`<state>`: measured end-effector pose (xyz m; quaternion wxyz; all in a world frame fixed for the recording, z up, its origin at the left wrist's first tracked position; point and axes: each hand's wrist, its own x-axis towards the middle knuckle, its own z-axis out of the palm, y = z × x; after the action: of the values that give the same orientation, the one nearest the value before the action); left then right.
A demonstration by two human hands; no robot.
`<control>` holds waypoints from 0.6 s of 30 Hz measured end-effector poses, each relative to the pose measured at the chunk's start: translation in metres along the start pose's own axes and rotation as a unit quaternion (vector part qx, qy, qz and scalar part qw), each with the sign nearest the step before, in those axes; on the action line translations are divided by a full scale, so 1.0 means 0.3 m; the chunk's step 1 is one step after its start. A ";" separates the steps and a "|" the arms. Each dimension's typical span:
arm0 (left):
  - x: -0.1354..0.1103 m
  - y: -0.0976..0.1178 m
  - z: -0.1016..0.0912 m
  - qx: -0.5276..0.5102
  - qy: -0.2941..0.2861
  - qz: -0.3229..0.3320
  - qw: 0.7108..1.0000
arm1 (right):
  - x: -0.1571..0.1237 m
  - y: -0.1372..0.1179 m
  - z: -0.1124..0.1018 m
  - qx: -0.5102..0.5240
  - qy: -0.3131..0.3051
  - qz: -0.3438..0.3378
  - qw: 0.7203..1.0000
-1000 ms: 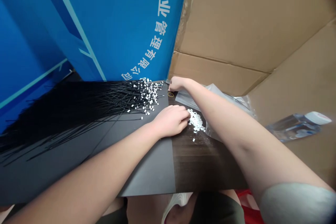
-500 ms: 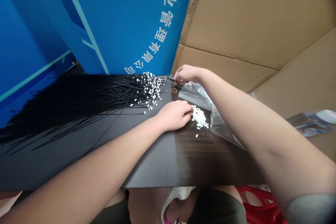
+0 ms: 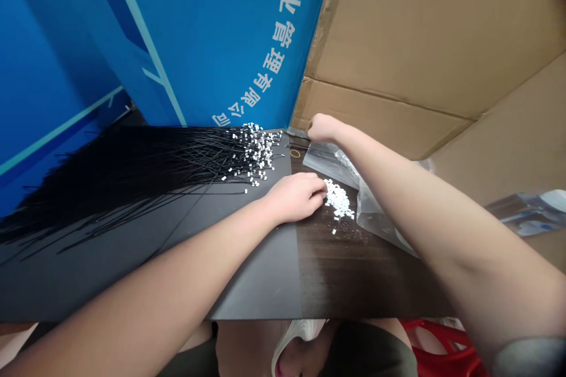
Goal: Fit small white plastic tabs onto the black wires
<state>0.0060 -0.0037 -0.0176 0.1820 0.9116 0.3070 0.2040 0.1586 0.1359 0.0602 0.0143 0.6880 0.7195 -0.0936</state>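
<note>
My left hand (image 3: 300, 196) rests low over the table with its fingers curled together. Its fingertips touch the near-left edge of a heap of small white plastic pieces (image 3: 339, 201), and whatever they pinch is hidden. Farther back, my right hand (image 3: 325, 128) is closed beside the clear plastic bag (image 3: 327, 160). What it holds, if anything, does not show. A few thin dark strands (image 3: 297, 146) lie just left of its fingers. On the left, a large bundle of black wires (image 3: 132, 159) carries white ends (image 3: 259, 153) pointing towards my hands.
A yellow ring (image 3: 295, 154) lies on the dark wood-grain tabletop (image 3: 345, 277), beside a grey mat (image 3: 260, 277). A blue printed panel (image 3: 221, 29) and a cardboard wall (image 3: 420, 29) close off the back. At the right are a clear plastic container (image 3: 522, 215) and, below, a red stool (image 3: 442, 350).
My right hand has shifted slightly right, and its fingers are now turned more out of sight. My left hand stays at the white heap. The view has tipped a little.
</note>
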 end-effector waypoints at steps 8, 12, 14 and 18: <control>-0.003 -0.002 0.003 -0.006 -0.005 0.005 1.000 | -0.018 -0.004 0.065 -0.033 -0.081 0.057 0.994; -0.002 0.002 0.001 -0.008 -0.009 0.001 1.000 | -0.028 0.006 0.068 -0.007 -0.069 0.046 0.997; -0.002 0.003 0.000 -0.008 -0.011 0.000 1.000 | -0.027 0.020 0.069 0.010 -0.069 0.040 0.997; -0.002 0.002 0.001 -0.006 -0.016 0.002 1.000 | -0.023 0.045 0.073 0.029 -0.057 0.025 0.998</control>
<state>0.0060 -0.0046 -0.0176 0.1920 0.9143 0.3007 0.1920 0.1701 0.1261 0.0381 0.0376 0.6997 0.6968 -0.1533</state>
